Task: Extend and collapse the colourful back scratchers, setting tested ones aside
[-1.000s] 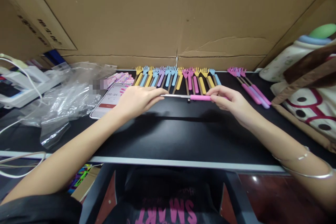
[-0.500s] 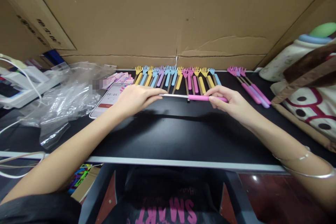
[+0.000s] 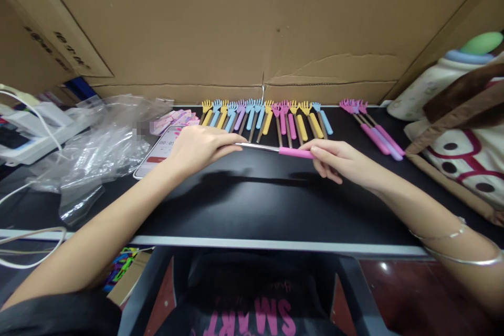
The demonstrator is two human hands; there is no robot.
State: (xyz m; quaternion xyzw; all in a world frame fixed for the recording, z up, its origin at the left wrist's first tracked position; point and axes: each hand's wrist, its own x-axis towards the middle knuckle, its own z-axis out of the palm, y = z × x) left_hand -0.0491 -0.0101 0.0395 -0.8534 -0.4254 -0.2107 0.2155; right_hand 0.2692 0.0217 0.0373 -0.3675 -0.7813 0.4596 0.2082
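Observation:
A back scratcher with a silvery metal rod and a pink grip (image 3: 293,153) is held nearly level above the black table, between my two hands. My left hand (image 3: 200,148) is closed on the rod's left end; whatever sits at that end is hidden. At the other side my right hand (image 3: 334,158) pinches the pink grip between thumb and fingers, covering its right end, while its lower fingers hang loosely curled. Just behind lies a row of back scratchers (image 3: 268,118) with claw-shaped heads in yellow, blue, purple and pink.
Several pink and purple back scratchers (image 3: 376,134) lie apart on the right, near a bottle (image 3: 433,81) and a cloth bag (image 3: 452,142). To the left are a phone (image 3: 151,163), clear plastic bags (image 3: 106,136), pink packets (image 3: 173,119) and a white power strip (image 3: 51,128). Cardboard (image 3: 197,26) stands behind.
My right hand has shifted its hold on the pink grip, now covering the end that stuck out, with its lower fingers dropped. The scratcher's right side tilts slightly lower. My left hand stays put.

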